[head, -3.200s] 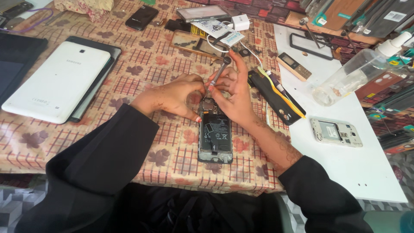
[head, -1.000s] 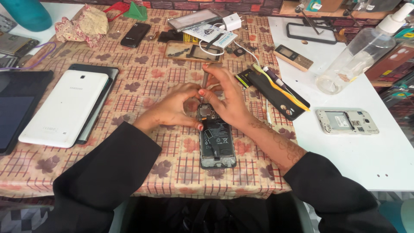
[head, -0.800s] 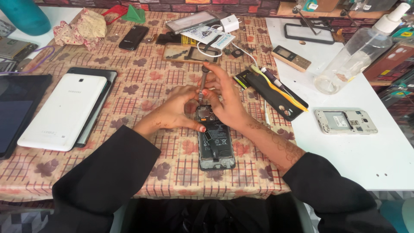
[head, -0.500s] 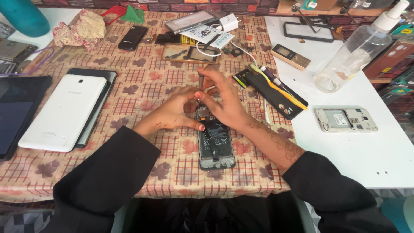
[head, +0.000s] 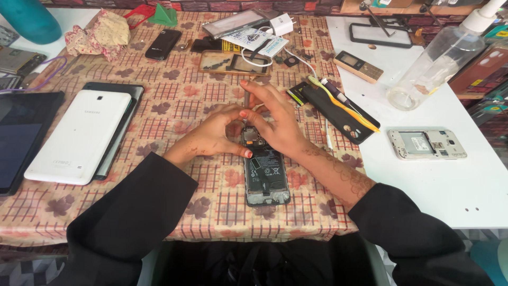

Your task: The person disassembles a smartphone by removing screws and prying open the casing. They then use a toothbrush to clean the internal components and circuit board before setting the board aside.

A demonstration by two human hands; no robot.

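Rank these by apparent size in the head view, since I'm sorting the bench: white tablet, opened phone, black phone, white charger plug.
1. white tablet
2. opened phone
3. black phone, lying farther away, so unsure
4. white charger plug

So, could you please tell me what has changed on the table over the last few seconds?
Little: the screwdriver has swung from tilted to nearly upright. Both the left hand and right hand stay at the top of the opened phone, which has not moved.

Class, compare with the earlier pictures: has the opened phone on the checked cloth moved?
No. The opened phone lies the same way beside the black case; only the head camera shifted. Both hands, left hand and right hand, remain over its top.
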